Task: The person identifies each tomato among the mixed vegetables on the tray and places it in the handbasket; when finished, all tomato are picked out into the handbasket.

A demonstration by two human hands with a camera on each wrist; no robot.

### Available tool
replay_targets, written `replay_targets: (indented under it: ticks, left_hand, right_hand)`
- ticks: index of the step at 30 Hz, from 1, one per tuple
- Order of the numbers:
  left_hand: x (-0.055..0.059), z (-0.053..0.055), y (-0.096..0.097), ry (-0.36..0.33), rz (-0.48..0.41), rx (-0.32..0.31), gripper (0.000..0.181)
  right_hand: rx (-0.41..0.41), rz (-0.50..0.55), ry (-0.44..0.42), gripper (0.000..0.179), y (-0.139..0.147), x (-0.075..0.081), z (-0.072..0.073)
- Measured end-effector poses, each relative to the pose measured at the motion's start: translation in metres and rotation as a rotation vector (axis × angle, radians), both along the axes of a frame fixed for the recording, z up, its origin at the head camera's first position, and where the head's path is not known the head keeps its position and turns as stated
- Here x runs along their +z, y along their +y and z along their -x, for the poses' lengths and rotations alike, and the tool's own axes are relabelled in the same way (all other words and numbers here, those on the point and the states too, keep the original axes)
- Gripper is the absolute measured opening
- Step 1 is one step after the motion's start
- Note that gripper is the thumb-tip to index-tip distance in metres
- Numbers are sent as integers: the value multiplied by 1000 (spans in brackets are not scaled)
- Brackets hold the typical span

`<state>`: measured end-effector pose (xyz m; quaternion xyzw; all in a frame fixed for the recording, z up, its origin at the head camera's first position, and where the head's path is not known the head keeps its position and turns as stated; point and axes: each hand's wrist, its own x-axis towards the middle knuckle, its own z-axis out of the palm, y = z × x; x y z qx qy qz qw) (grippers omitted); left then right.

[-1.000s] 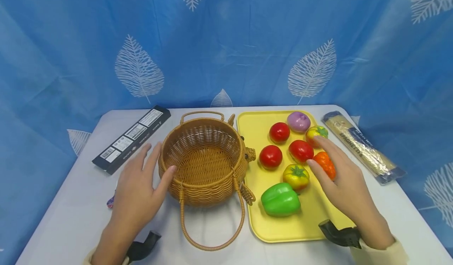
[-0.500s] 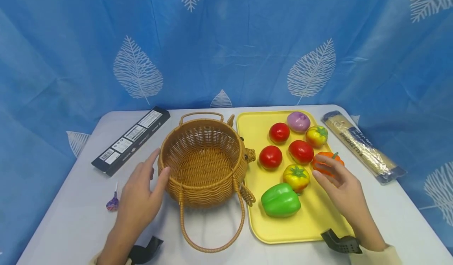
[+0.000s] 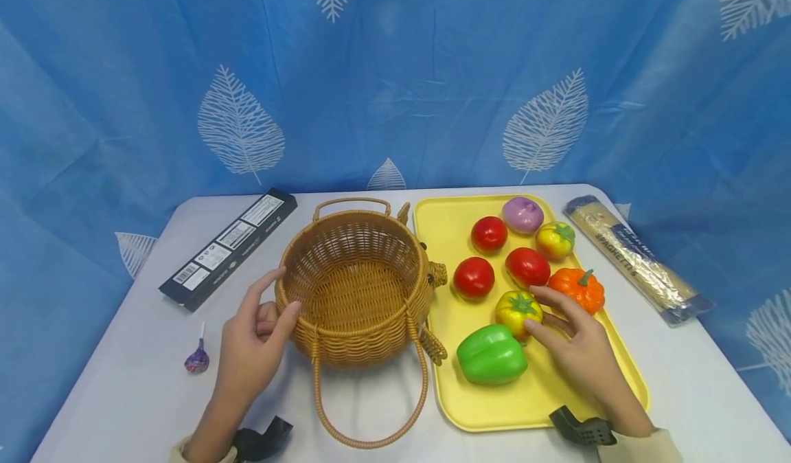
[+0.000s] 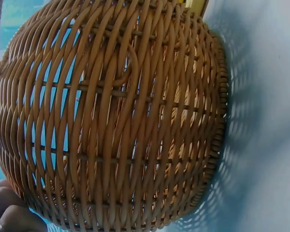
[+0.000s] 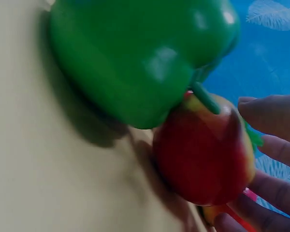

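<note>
A wicker basket (image 3: 358, 284) with animal features stands mid-table, its front handle folded down. My left hand (image 3: 253, 343) is at its left side, index finger and thumb at the rim, other fingers loosely bent; in the left wrist view some fingers (image 4: 17, 220) lie close against the weave. On the yellow tray (image 3: 445, 408) lies a yellow-and-red toy tomato (image 3: 518, 312). Around its right side my right hand (image 3: 581, 349) spreads thumb and fingers; a gap shows by the thumb in the right wrist view. A green bell pepper (image 3: 491, 354) lies just in front of that tomato.
Also on the tray are several red tomatoes (image 3: 474, 278), a second yellow tomato (image 3: 555, 240), an orange pumpkin (image 3: 577, 290) and a purple onion (image 3: 522, 215). A spaghetti packet (image 3: 636, 260) lies right. A black box (image 3: 230, 249) and lollipop (image 3: 197, 358) lie left.
My right hand has moved down and left from the pumpkin to the yellow-and-red tomato. My left hand's fingers have bent more beside the basket, and the lollipop has come into view.
</note>
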<state>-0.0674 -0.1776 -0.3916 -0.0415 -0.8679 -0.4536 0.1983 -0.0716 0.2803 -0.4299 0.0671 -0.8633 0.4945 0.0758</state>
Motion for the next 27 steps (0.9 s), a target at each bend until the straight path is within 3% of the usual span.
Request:
replay_targets:
  ticks: [6, 15, 27]
  left_hand:
    - [-4, 0, 2, 34, -54, -10, 55]
    - [-5, -1, 2, 74, -39, -15, 54]
    - [-4, -3, 4, 77, -41, -13, 53]
  right_hand:
    - [25, 7, -30, 55, 0, -3, 1]
    - [62, 72, -102, 60, -1, -6, 3]
    - [31, 59, -121, 58, -1, -7, 3]
